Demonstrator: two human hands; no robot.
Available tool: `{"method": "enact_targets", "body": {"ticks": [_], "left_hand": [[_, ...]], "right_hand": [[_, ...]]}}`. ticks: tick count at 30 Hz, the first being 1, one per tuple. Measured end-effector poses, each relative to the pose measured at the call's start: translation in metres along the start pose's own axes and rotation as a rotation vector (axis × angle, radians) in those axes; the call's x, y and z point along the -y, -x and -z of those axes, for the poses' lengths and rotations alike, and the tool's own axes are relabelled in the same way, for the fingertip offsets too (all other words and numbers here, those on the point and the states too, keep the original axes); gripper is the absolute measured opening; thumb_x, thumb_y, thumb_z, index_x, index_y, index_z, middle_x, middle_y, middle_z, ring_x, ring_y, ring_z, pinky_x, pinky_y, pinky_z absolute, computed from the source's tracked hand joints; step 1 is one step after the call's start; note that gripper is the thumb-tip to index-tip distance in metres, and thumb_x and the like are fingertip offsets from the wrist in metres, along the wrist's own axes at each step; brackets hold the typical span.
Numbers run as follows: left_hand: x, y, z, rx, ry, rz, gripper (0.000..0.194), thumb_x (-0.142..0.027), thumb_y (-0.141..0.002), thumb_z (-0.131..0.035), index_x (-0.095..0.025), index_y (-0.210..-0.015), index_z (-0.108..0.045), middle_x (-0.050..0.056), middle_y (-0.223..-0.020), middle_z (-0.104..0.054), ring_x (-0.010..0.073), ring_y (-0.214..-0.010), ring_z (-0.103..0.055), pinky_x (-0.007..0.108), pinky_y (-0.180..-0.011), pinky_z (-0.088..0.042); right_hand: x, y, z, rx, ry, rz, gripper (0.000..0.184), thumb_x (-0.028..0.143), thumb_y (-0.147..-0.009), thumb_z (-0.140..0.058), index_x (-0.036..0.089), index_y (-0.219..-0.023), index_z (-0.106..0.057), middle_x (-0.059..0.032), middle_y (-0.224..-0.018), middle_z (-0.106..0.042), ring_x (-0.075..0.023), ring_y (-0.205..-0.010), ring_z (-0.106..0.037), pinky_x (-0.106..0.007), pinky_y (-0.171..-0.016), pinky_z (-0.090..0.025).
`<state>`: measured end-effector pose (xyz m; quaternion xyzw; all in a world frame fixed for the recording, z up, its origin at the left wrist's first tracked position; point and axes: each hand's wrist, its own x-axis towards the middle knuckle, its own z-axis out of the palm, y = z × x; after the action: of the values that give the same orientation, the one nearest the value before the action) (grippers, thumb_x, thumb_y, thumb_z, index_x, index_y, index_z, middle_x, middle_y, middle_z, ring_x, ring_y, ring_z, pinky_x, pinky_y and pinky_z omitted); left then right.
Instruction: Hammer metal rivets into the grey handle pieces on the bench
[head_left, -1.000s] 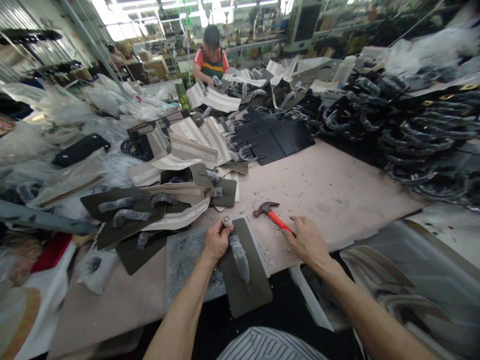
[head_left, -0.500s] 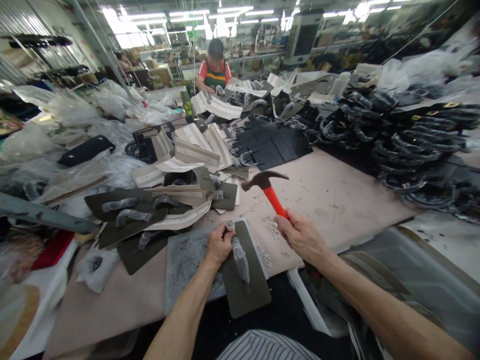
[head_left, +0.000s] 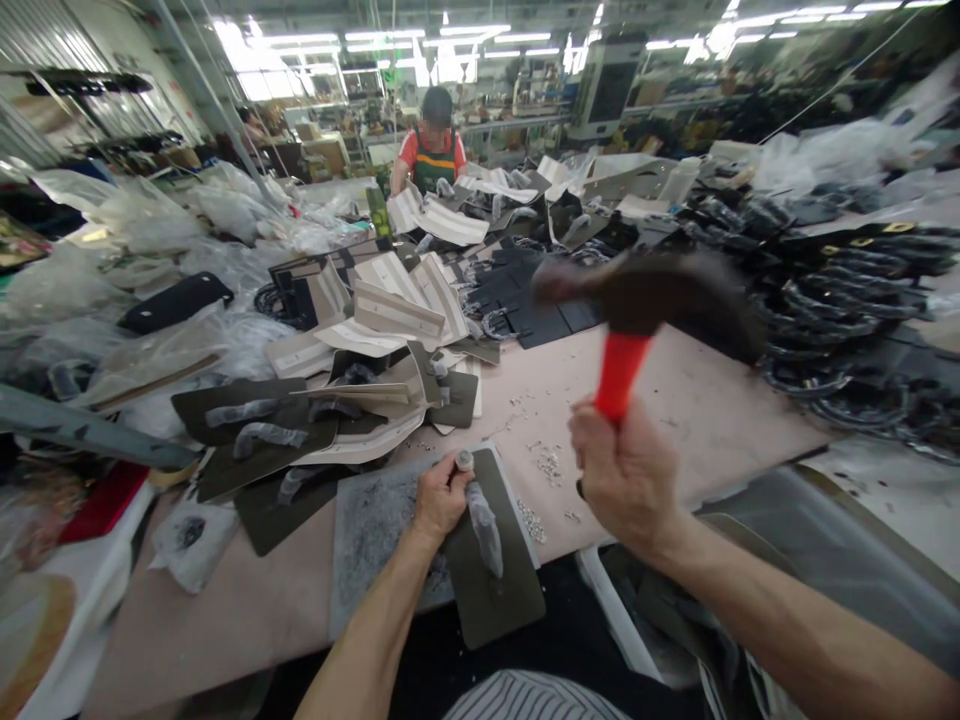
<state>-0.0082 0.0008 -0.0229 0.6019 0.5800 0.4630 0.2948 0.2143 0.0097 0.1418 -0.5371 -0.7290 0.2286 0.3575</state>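
Observation:
My left hand [head_left: 439,497] is closed round a small metal punch [head_left: 464,461] held upright on a dark olive leather panel [head_left: 491,575]. The panel lies on a grey slab [head_left: 367,530] at the table's near edge and carries a handle wrapped in plastic [head_left: 486,525]. My right hand [head_left: 626,475] grips the red handle of a hammer [head_left: 622,375], raised high above the table; its dark head [head_left: 645,290] is blurred by motion. Small metal rivets [head_left: 536,520] lie scattered to the right of the panel.
A heap of olive and cream panels [head_left: 360,400] covers the table to the left. Black leather pieces [head_left: 540,300] and piles of black handles [head_left: 847,290] lie at the back and right. Plastic bags [head_left: 150,240] crowd the far left. Another person [head_left: 431,150] works at the far end.
My right hand took the hammer from the table and swung it up, higher and closer to the camera. My left hand kept the punch on the panel.

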Motion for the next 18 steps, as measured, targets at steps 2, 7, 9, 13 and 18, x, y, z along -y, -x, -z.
{"method": "enact_targets", "body": {"ticks": [2, 7, 9, 13, 18], "left_hand": [[0.000, 0.000, 0.000, 0.004, -0.007, 0.006, 0.015, -0.021, -0.081, -0.060, -0.021, -0.092, -0.071, 0.003, -0.082, -0.072, 0.0192, -0.076, -0.065, 0.027, -0.073, -0.047], [-0.003, 0.001, 0.001, 0.008, -0.034, -0.006, 0.011, -0.020, -0.080, -0.061, -0.021, -0.086, -0.070, 0.002, -0.076, -0.069, 0.0178, -0.071, -0.062, 0.026, -0.069, -0.045], [-0.005, 0.001, 0.002, 0.007, -0.043, -0.028, 0.013, -0.019, -0.082, -0.059, -0.021, -0.089, -0.070, 0.002, -0.078, -0.069, 0.0179, -0.073, -0.063, 0.026, -0.071, -0.047], [-0.005, 0.001, 0.002, 0.008, -0.044, -0.043, 0.017, -0.019, -0.081, -0.060, -0.021, -0.095, -0.070, 0.003, -0.082, -0.071, 0.0190, -0.076, -0.065, 0.027, -0.072, -0.049], [-0.007, 0.002, 0.003, -0.005, 0.000, -0.029, 0.018, -0.021, -0.080, -0.061, -0.020, -0.096, -0.071, 0.002, -0.084, -0.072, 0.0187, -0.078, -0.065, 0.027, -0.075, -0.049]], "right_hand": [[-0.013, 0.010, -0.013, 0.240, 0.257, 0.040, 0.025, 0.036, -0.099, -0.038, 0.021, -0.082, -0.049, -0.0025, -0.062, -0.055, -0.0132, -0.050, -0.045, -0.028, -0.051, -0.025], [-0.042, 0.017, -0.021, 0.493, 0.520, 0.061, 0.021, 0.033, -0.099, -0.040, 0.021, -0.089, -0.052, -0.0037, -0.068, -0.062, -0.0145, -0.054, -0.051, -0.030, -0.054, -0.020], [-0.059, 0.017, -0.023, 0.491, 0.486, -0.017, 0.022, 0.033, -0.100, -0.039, 0.020, -0.090, -0.053, -0.0031, -0.069, -0.062, -0.0148, -0.057, -0.052, -0.029, -0.055, -0.022], [-0.097, 0.025, -0.038, 0.468, 0.485, -0.193, 0.025, 0.031, -0.100, -0.036, 0.016, -0.099, -0.056, -0.0062, -0.076, -0.063, -0.0188, -0.067, -0.057, -0.029, -0.060, -0.033], [-0.073, 0.039, -0.057, 0.278, 0.426, 0.292, 0.053, 0.016, -0.088, -0.050, 0.016, -0.139, -0.039, -0.0173, -0.141, -0.043, -0.0287, -0.121, -0.046, -0.042, -0.093, -0.040]]}}
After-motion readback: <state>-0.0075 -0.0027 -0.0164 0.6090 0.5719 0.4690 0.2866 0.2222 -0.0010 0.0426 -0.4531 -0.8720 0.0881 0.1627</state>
